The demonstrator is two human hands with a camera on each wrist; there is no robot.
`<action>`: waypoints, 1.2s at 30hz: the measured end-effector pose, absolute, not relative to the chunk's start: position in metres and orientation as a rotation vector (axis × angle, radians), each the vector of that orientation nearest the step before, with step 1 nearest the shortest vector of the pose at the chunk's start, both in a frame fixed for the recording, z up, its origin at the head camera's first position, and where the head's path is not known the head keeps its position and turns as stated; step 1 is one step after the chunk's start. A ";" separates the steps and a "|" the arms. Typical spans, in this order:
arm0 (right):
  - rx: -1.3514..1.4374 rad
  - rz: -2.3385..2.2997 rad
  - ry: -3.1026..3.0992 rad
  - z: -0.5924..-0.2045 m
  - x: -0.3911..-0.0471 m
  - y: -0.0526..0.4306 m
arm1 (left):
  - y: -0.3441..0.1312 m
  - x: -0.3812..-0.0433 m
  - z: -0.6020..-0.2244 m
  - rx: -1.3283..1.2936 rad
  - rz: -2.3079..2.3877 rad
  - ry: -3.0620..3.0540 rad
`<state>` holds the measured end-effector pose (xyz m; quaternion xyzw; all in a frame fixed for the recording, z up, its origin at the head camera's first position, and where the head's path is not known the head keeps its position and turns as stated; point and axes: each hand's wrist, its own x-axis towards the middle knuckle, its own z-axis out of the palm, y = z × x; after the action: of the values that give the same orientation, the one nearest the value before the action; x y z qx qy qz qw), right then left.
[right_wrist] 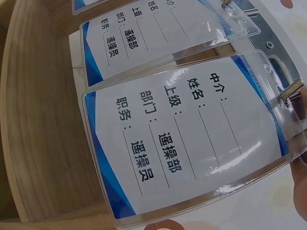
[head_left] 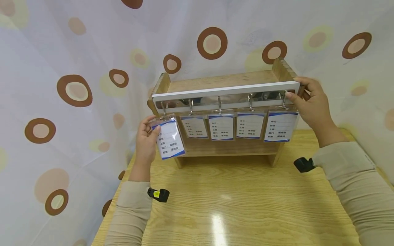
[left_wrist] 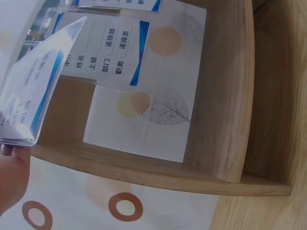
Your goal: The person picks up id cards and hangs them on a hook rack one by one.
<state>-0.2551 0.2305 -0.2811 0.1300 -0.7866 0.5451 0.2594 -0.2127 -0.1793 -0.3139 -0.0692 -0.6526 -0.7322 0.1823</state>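
My left hand (head_left: 146, 143) pinches a clear plastic badge holder (head_left: 170, 138) by its left edge, thumb in front. The badge hangs tilted just below the leftmost hook (head_left: 163, 108); whether the hook passes through its slot I cannot tell. In the left wrist view that badge (left_wrist: 36, 91) is angled out from the wooden shelf. My right hand (head_left: 314, 100) grips the right end of the white hook rail (head_left: 227, 91), its thumb at the rightmost hook (head_left: 284, 99). From that hook hangs another badge (head_left: 281, 126), seen large in the right wrist view (right_wrist: 177, 139).
Between these two, more badges hang in a row, one of them at the middle hook (head_left: 221, 127). The wooden shelf (head_left: 221, 80) stands on a wood-grain table (head_left: 234, 198). A patterned curtain (head_left: 101, 44) closes in behind and on the left.
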 end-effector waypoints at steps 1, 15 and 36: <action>0.354 1.470 -2.133 -0.281 -0.255 0.230 | -0.180 -0.214 -0.314 -0.190 -2.065 -1.843; 0.361 1.463 -2.141 -0.281 -0.255 0.231 | -0.180 -0.222 -0.310 -0.079 -1.995 -1.920; 0.346 1.468 -2.136 -0.281 -0.255 0.232 | -0.173 -0.227 -0.303 0.117 -1.841 -1.973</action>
<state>-0.2549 0.2316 -0.2811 0.1277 -0.7888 0.5420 0.2602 -0.2265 -0.1728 -0.3029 0.0422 -0.7129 -0.6651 0.2183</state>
